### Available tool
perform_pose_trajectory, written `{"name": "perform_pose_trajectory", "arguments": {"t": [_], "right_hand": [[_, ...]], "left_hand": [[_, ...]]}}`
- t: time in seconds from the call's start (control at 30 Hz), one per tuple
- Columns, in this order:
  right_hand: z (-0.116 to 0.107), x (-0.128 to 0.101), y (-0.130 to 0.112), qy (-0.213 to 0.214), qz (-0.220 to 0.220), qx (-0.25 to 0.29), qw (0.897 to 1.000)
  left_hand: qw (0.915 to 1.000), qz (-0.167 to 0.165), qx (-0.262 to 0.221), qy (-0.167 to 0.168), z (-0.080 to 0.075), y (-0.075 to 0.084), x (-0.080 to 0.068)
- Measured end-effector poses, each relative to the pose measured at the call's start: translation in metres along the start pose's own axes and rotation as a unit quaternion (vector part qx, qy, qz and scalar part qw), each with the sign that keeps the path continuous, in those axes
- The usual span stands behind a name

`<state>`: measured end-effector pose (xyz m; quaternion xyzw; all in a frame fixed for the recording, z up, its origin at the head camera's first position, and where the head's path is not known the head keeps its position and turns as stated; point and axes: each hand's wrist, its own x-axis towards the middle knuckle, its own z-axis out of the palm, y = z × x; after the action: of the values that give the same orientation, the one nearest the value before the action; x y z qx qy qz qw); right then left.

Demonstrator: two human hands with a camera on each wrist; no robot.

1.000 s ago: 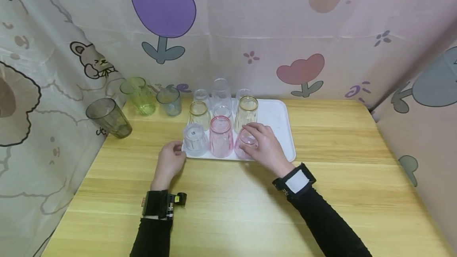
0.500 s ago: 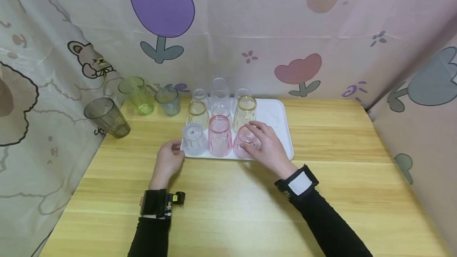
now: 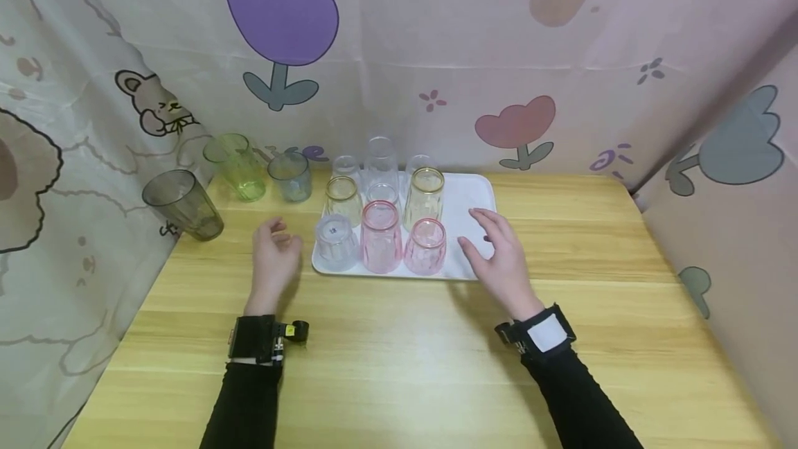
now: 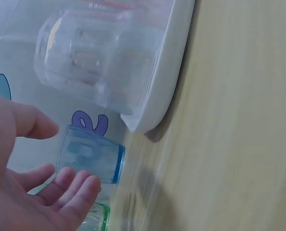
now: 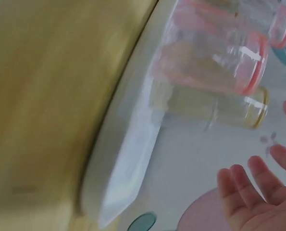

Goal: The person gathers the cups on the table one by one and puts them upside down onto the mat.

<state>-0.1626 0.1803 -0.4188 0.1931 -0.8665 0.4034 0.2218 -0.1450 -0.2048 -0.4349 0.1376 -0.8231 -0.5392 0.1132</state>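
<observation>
My left hand (image 3: 274,262) hovers left of the white tray (image 3: 464,192), fingers loosely bent and holding nothing; in the left wrist view the blue glass (image 4: 90,154) shows beyond its fingertips. Over the tray's right part my right hand (image 3: 501,258) is spread, thumb and fingers apart, nothing between them. Just left of it stands a short pink glass (image 3: 426,248), upside down. Beside that are a tall pink glass (image 3: 381,241) and a short clear glass (image 3: 337,244) along the tray's front. Yellow-rimmed glasses, one short (image 3: 344,203) and one tall (image 3: 425,196), stand behind, with several clear glasses (image 3: 382,158) at the back.
Left of the tray, three glasses stand on the wooden table (image 3: 386,366): a grey one (image 3: 187,206), a green one (image 3: 240,168) and the blue-grey one. A patterned curtain (image 3: 399,40) hangs close behind the tray and along both sides.
My right hand has let go of the short pink glass and moved right. The left hand has left the tray's front left corner, moving left and slightly away from me.
</observation>
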Motion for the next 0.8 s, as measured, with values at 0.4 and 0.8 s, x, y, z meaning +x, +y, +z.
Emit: {"name": "perform_pose_trajectory", "arguments": {"t": [0.4,0.8], "right_hand": [[-0.024,-0.016,0.028,-0.083,0.148,-0.108,0.98],[-0.03,-0.019,0.034,-0.156,0.196,-0.149,0.957]], "left_hand": [[0.9998,0.006,-0.016,0.005,-0.013,0.005,0.038],[0.9996,-0.025,0.012,-0.008,-0.007,0.009,0.085]]}}
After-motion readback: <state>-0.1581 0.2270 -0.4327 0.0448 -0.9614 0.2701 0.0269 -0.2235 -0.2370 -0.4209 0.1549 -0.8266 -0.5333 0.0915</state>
